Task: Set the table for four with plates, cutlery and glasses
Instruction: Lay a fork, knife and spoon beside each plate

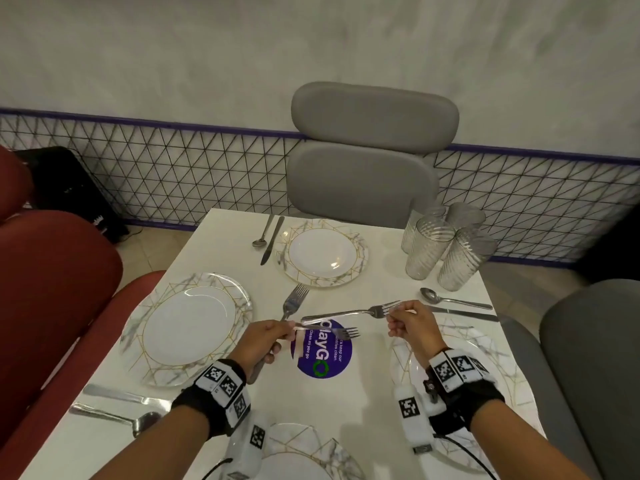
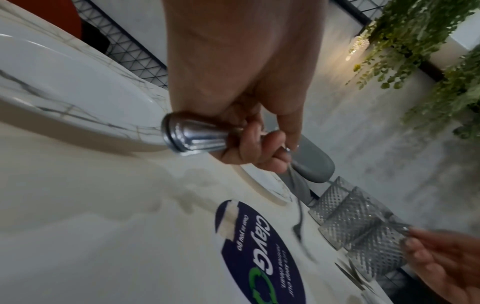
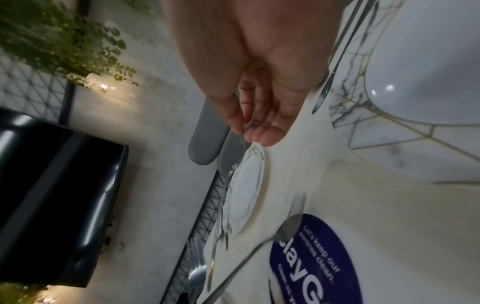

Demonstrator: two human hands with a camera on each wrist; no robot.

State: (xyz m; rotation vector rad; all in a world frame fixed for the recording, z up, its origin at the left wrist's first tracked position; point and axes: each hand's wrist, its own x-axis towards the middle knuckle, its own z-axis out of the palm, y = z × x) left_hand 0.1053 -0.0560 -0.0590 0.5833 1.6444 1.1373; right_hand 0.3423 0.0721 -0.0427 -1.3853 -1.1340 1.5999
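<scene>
The left hand [image 1: 265, 342] is closed in a curled grip around fork handles over the middle of the worktop [image 1: 377, 289]. From the head view it seems to hold two: one fork [image 1: 293, 301] points its tines toward 12 o'clock, and another fork [image 1: 341, 331] points toward 3 o'clock across the purple round sticker [image 1: 323, 358]. In the left wrist view a rounded steel handle end [image 2: 192, 134] juts from the curled fingers [image 2: 259, 152].

The right hand [image 1: 410, 323] pinches the tine end of a third fork [image 1: 346, 314] between thumb and fingertips; its handle reaches toward 9 o'clock, above the sticker. The other fingers are curled in. The right wrist view is blurred, so the pinch itself is unclear there.

Plates lie at 12 o'clock [image 1: 322, 252], 9 o'clock [image 1: 188, 325], 3 o'clock [image 1: 485, 344] and 6 o'clock [image 1: 311, 441]. A spoon and a knife lie beside the 12, 9 and 3 o'clock plates. Four ribbed glasses [image 1: 446, 244] stand clustered at about 1 o'clock, near the worktop's far corner.
</scene>
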